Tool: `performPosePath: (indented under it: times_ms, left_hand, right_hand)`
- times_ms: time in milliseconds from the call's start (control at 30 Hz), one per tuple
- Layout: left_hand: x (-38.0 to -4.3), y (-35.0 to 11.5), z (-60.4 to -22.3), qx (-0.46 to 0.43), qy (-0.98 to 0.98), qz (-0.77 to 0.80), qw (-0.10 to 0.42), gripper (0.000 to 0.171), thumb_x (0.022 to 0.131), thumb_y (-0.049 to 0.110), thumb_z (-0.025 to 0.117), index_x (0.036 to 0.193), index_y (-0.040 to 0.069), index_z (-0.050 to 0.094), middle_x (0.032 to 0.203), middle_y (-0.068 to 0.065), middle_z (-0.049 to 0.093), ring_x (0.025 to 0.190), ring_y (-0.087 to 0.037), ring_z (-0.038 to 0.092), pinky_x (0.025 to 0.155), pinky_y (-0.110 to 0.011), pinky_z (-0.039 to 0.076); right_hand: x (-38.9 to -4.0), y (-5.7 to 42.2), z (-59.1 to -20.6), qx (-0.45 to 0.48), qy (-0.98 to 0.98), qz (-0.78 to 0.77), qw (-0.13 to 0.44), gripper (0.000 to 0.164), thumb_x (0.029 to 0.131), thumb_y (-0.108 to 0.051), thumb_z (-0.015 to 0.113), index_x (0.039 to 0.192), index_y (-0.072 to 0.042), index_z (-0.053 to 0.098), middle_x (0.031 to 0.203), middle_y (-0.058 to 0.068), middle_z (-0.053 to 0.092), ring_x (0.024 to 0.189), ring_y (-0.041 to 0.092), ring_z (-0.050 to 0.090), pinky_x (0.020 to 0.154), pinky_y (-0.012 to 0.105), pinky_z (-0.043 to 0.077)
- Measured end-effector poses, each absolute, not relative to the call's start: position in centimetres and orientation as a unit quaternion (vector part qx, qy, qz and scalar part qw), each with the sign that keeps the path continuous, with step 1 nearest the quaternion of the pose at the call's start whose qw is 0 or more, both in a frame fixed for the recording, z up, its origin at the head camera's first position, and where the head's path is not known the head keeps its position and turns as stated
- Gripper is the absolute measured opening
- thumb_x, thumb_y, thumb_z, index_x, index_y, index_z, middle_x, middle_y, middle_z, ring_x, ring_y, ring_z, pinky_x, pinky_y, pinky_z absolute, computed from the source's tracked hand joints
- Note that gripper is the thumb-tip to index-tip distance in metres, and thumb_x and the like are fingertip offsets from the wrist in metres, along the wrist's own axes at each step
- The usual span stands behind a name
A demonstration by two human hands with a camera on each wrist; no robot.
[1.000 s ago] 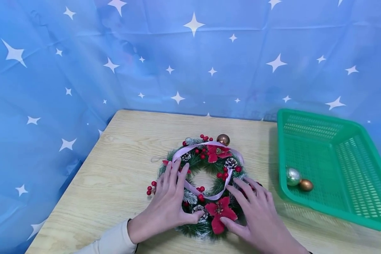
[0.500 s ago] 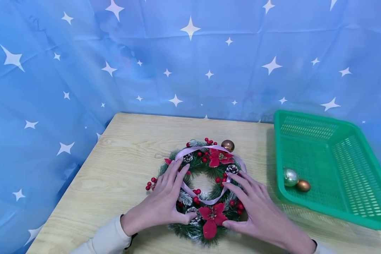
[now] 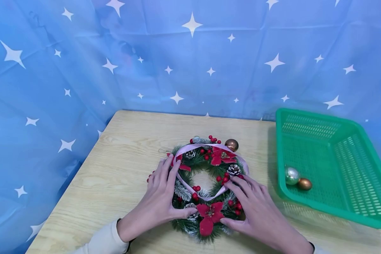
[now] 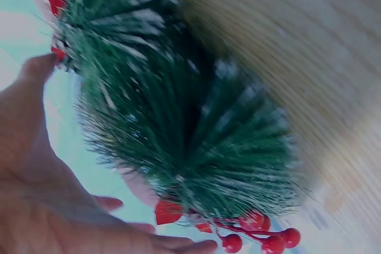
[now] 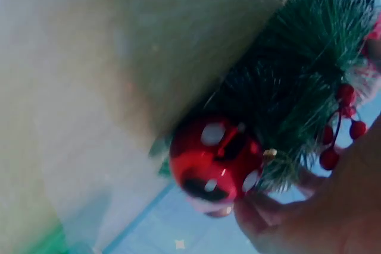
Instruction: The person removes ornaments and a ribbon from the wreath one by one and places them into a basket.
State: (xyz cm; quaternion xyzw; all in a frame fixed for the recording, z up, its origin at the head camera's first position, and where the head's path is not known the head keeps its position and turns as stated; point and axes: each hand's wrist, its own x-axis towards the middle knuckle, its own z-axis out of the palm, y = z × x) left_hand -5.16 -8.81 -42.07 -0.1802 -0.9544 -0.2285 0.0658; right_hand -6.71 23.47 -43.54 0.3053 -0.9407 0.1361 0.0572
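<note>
A Christmas wreath (image 3: 185, 225) of frosted green needles lies flat on the table, with red poinsettias (image 3: 206, 225), pine cones (image 3: 234, 169) and red berries. A loop of pale lilac ribbon (image 3: 190, 147) lies over it. My left hand (image 3: 157, 199) spreads its extended fingers over the left side, thumb near the lower pine cone. Across from it, my right hand (image 3: 257, 211) rests on the right side with fingers spread, thumb beside the front poinsettia. In the right wrist view, a shiny red ball (image 5: 214, 159) sits at the wreath's outer edge, by the fingers.
A bronze ball (image 3: 231, 145) is at the wreath's far edge. On the right stands a green plastic basket (image 3: 279, 158) holding a silver ball (image 3: 292, 175) and a copper-coloured ball (image 3: 304, 183). A blue star-patterned cloth (image 3: 139, 81) hangs behind and left of the wooden table (image 3: 114, 169).
The wreath has turned a little clockwise: its far side has shifted right and the front poinsettia left. My left hand has slid slightly left; the right hand stays near the same place.
</note>
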Motion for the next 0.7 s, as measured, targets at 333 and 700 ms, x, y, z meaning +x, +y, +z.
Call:
performPosePath:
  times_ms: [333,700]
  left_hand:
    - [-4.0,-8.2,-42.5,-0.151,-0.959,-0.23,0.066,0.138,0.079,0.082,0.08,0.174,0.004,0.018,0.177,-0.024,0.014,0.155,-0.057,0.027,0.112,-0.081,0.032]
    - [-4.6,-8.4,-42.7,-0.177,-0.952,-0.245,0.048,0.136,0.079,0.066,0.092,0.174,0.005,0.015,0.179,-0.021,0.009,0.156,-0.054,0.024,0.111,-0.081,0.032]
  right_hand:
    - [-5.2,22.0,-43.9,0.27,-0.949,0.134,0.087,0.095,0.088,-0.085,0.068,0.152,-0.016,0.061,0.156,0.014,0.056,0.142,0.051,0.047,0.1,0.073,0.045]
    - [-4.9,23.9,-43.6,0.276,-0.937,0.204,0.068,0.104,0.084,-0.075,0.082,0.164,-0.018,0.047,0.17,0.008,0.038,0.146,0.042,0.044,0.103,0.075,0.045]
